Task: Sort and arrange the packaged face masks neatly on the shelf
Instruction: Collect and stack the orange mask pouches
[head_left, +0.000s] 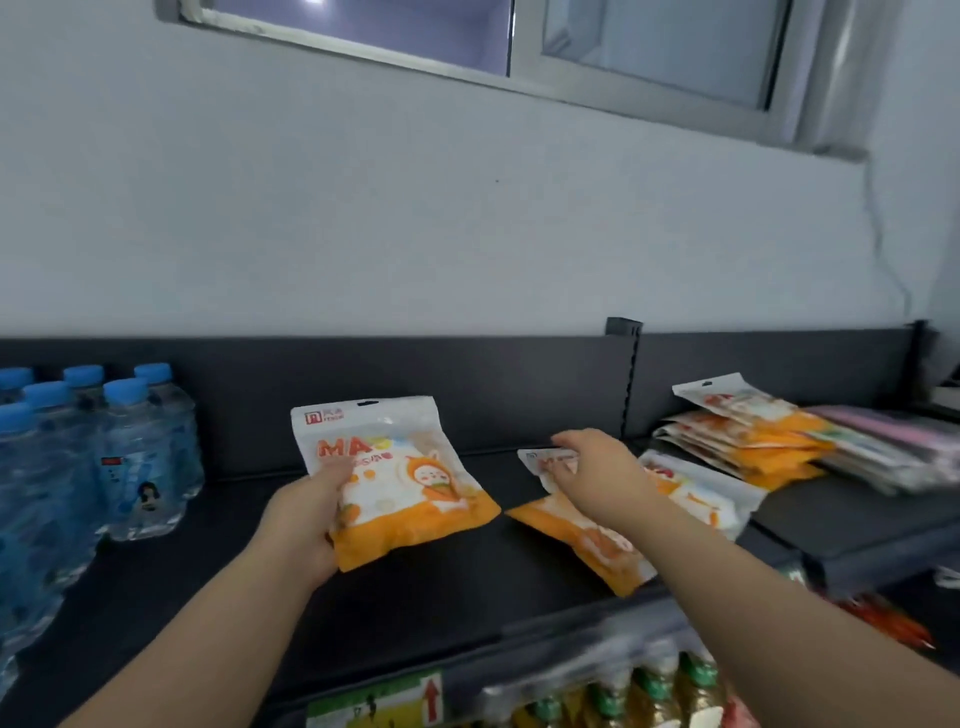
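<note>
Left grip (311, 514) is clamped on one mask pack (400, 483) mid-frame, over the shelf (415, 597). Right grip (597, 478) is on a second pack (582, 540), can't tell if it's closed. Slick bags, so the messy stack (753, 441) at right might slide.

Six blue caps (124, 389), three loose mask packs (400, 478) (stack (753, 447) uncounted).
</note>
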